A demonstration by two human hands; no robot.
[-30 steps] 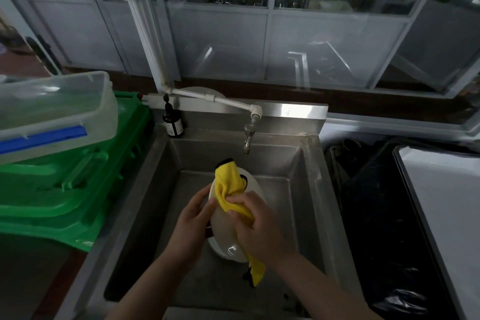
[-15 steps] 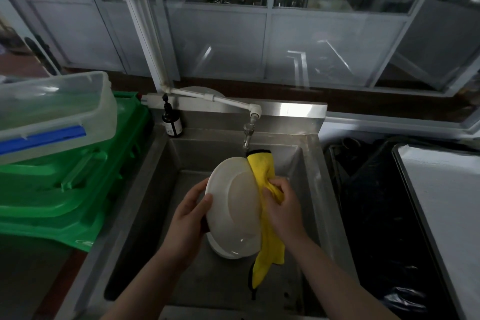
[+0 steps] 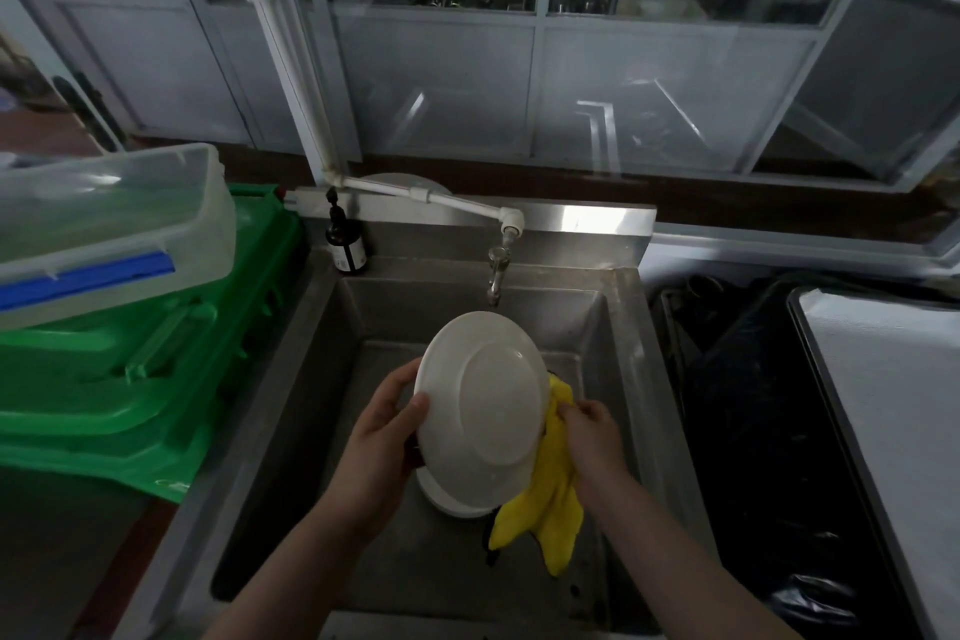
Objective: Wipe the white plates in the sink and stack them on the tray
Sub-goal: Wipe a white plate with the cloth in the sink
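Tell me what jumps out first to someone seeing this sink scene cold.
The white plate, held tilted over the steel sink with its underside facing the camera, gripped at its left rim by the left hand. Next, the bright yellow cloth in the right hand at the plate's right edge. Then the green bins left of the sink.

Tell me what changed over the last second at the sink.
The right hand carried the yellow cloth off the plate's near face, round its right edge to behind it. The white plate turned, its underside now facing the camera. The left hand kept its grip; another plate stayed below in the sink.
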